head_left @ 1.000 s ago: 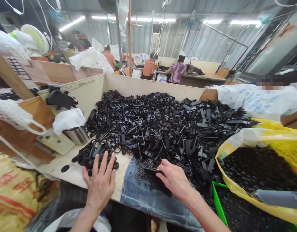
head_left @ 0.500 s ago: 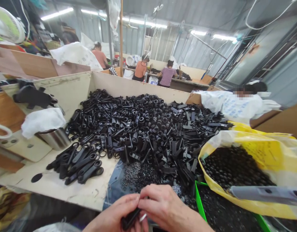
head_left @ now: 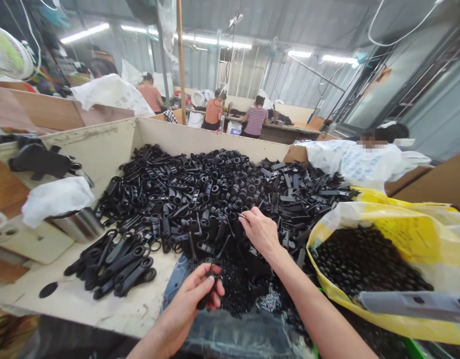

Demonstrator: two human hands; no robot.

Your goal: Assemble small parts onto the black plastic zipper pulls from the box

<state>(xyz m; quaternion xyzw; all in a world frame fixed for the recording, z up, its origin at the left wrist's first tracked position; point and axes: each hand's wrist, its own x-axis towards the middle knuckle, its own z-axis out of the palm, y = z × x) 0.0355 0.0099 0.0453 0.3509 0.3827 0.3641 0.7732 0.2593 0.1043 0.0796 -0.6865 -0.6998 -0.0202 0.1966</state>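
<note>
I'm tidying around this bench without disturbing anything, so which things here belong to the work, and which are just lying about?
Part of the work:
left hand, holding a black plastic piece
right hand, pinching a small metal piece
heap of black plastic parts
row of long black parts

Probably just lying about:
steel cup
white cloth
phone

the fingers (head_left: 212, 285) of the left hand (head_left: 188, 299) hide most of the black piece (head_left: 204, 297) they hold.
</note>
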